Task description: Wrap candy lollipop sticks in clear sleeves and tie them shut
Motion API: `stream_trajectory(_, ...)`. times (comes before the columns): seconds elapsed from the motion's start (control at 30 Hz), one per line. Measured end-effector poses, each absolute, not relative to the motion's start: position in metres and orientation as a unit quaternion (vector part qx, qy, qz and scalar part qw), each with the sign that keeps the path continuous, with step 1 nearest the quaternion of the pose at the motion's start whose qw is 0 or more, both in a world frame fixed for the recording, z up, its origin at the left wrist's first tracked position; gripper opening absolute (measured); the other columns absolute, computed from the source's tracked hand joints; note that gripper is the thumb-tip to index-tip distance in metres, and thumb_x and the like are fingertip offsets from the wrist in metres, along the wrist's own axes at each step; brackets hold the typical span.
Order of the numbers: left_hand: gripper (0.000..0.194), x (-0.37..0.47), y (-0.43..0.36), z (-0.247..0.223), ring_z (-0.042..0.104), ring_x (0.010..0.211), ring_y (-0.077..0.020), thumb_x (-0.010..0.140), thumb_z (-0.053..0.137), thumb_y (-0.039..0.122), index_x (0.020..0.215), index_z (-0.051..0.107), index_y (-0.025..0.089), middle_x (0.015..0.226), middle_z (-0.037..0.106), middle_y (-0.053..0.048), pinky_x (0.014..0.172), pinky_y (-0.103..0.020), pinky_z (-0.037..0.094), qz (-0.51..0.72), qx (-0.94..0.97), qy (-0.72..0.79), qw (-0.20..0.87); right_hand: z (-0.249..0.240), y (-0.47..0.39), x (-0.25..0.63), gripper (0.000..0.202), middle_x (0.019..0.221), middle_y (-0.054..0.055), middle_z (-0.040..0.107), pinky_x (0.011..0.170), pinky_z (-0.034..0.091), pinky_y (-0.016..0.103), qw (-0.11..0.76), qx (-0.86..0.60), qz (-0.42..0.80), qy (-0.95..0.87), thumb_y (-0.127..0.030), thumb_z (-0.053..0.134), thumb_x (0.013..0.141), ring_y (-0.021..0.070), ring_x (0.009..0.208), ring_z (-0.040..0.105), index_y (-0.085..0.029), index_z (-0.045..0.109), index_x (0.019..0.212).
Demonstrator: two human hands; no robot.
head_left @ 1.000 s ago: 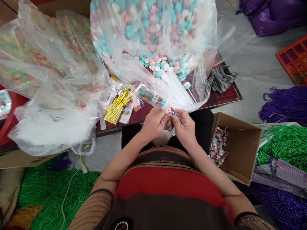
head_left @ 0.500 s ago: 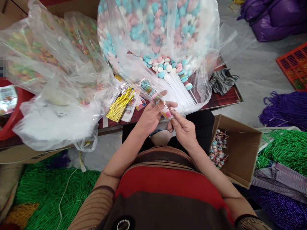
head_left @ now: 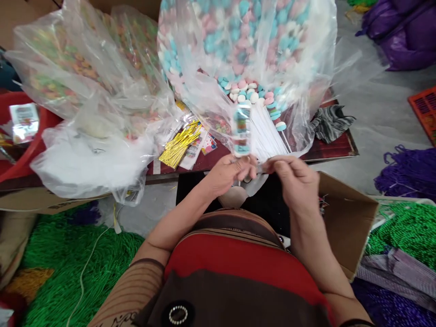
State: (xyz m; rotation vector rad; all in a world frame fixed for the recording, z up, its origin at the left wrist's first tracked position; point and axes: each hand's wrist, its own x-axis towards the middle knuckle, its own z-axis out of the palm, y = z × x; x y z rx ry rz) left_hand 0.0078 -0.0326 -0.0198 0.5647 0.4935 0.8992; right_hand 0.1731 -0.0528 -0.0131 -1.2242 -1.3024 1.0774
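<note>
My left hand [head_left: 229, 175] is closed around the lower end of a marshmallow pop in a clear printed wrapper [head_left: 242, 129]. The pop stands upright, with blue and brownish bands showing through the plastic. Just to the right, my right hand [head_left: 293, 179] is closed in a pinch at the level of the wrapper's lower end; what its fingertips hold is blurred. Behind the hands lie white sticks [head_left: 269, 131] and loose pink, white and blue marshmallows [head_left: 254, 97] from a big clear bag [head_left: 238, 45]. Gold twist ties [head_left: 180, 146] lie to the left on flat printed wrappers [head_left: 195, 156].
A white plastic bag [head_left: 85, 154] overhangs the table edge at left, near a red basin [head_left: 47, 119]. A cardboard box [head_left: 350, 222] stands beside my right forearm. Dark striped cloth [head_left: 332, 123] lies at the table's right corner. Green cords [head_left: 78, 272] cover the floor at left.
My right hand has drawn away to the right from the wrapper's lower end. The wrapped pop has turned from slanted to upright in my left hand. The view has shifted slightly.
</note>
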Motion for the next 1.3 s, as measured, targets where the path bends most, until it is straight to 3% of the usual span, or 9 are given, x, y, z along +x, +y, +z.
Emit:
stream_trajectory(0.1,0.047,0.019,-0.047,-0.012,0.054,0.049,-0.0108,0.079,0.075,0.060,0.078,0.060,0.015,0.044,0.036,0.011,0.070,-0.028,0.057,0.272,0.282,0.118,0.912,0.003,-0.038,0.182,0.050,0.116,0.007,0.069,0.088,0.056,0.035,0.522,-0.359,0.629,-0.450,-0.047,0.073,0.085,0.0191,0.101,0.068,-0.030,0.064,0.131)
stream_trajectory(0.2,0.059,0.026,-0.054,-0.009,0.046,0.043,-0.0106,0.074,0.066,0.077,0.075,0.052,0.019,0.044,0.032,0.012,0.066,-0.033,0.056,0.198,0.312,0.069,0.927,0.012,-0.032,0.165,0.048,0.097,0.004,0.070,0.083,0.059,0.039,0.475,-0.206,0.761,-0.390,-0.047,0.072,0.086,0.0207,0.094,0.070,-0.029,0.061,0.129)
stream_trajectory(0.3,0.048,0.018,-0.048,-0.013,0.047,0.052,-0.0121,0.084,0.058,0.067,0.078,0.048,0.021,0.054,0.037,0.009,0.072,-0.033,0.051,0.256,0.400,0.205,0.856,0.011,-0.032,0.135,0.024,0.069,-0.003,0.059,0.092,0.056,0.038,0.558,-0.287,0.699,-0.343,-0.032,0.074,0.084,0.0135,0.071,0.066,-0.023,0.063,0.104)
stream_trajectory(0.47,0.027,-0.007,-0.035,-0.022,0.047,0.083,-0.0188,0.087,0.062,0.039,0.102,0.053,0.018,0.081,0.043,0.001,0.095,-0.039,0.038,0.359,0.496,0.461,0.642,0.003,-0.029,0.106,0.020,0.075,0.000,0.059,0.098,0.052,0.039,0.635,-0.418,0.525,-0.383,-0.033,0.072,0.086,0.0152,0.080,0.066,-0.019,0.060,0.094)
stream_trajectory(0.63,0.049,-0.027,-0.040,-0.021,0.041,0.045,-0.0104,0.087,0.047,0.069,0.085,0.051,0.019,0.052,0.036,0.009,0.062,-0.030,0.050,0.285,0.469,0.267,0.792,0.013,-0.018,0.125,0.032,0.104,0.008,0.069,0.073,0.060,0.035,0.463,-0.271,0.701,-0.470,-0.032,0.073,0.085,0.0218,0.094,0.069,-0.024,0.067,0.116)
stream_trajectory(0.73,0.053,-0.034,-0.040,-0.020,0.036,0.039,-0.0096,0.086,0.044,0.073,0.085,0.050,0.020,0.048,0.028,0.012,0.056,-0.029,0.051,0.280,0.437,0.218,0.827,0.016,-0.012,0.122,0.027,0.098,0.006,0.071,0.047,0.053,0.026,0.462,-0.279,0.697,-0.472,-0.025,0.073,0.085,0.0215,0.083,0.071,-0.025,0.070,0.111)
stream_trajectory(0.9,0.033,-0.046,-0.034,-0.028,0.033,0.059,-0.0088,0.086,0.067,0.044,0.077,0.049,0.018,0.068,0.039,0.005,0.061,-0.022,0.031,0.443,0.441,0.460,0.631,0.004,-0.007,0.091,0.016,0.087,0.004,0.072,0.071,0.059,0.030,0.573,-0.420,0.543,-0.448,-0.021,0.080,0.076,0.0170,0.077,0.069,-0.019,0.071,0.089)
stream_trajectory(1.1,0.043,-0.085,-0.034,-0.043,0.037,0.043,-0.0063,0.090,0.061,0.057,0.081,0.056,0.016,0.052,0.039,0.010,0.051,-0.020,0.040,0.541,0.335,0.469,0.613,-0.011,0.030,0.073,0.036,0.105,0.005,0.070,0.078,0.057,0.032,0.411,-0.389,0.624,-0.539,-0.046,0.068,0.089,0.0171,0.091,0.068,-0.022,0.067,0.116)
stream_trajectory(1.3,0.034,-0.117,-0.022,-0.043,0.038,0.036,-0.0058,0.099,0.053,0.043,0.077,0.049,0.017,0.045,0.036,0.012,0.046,-0.018,0.044,0.649,0.139,0.451,0.597,-0.044,0.074,0.032,0.022,0.105,0.010,0.070,0.093,0.049,0.039,0.235,-0.408,0.356,-0.807,-0.017,0.058,0.088,0.0227,0.100,0.065,-0.014,0.073,0.104)
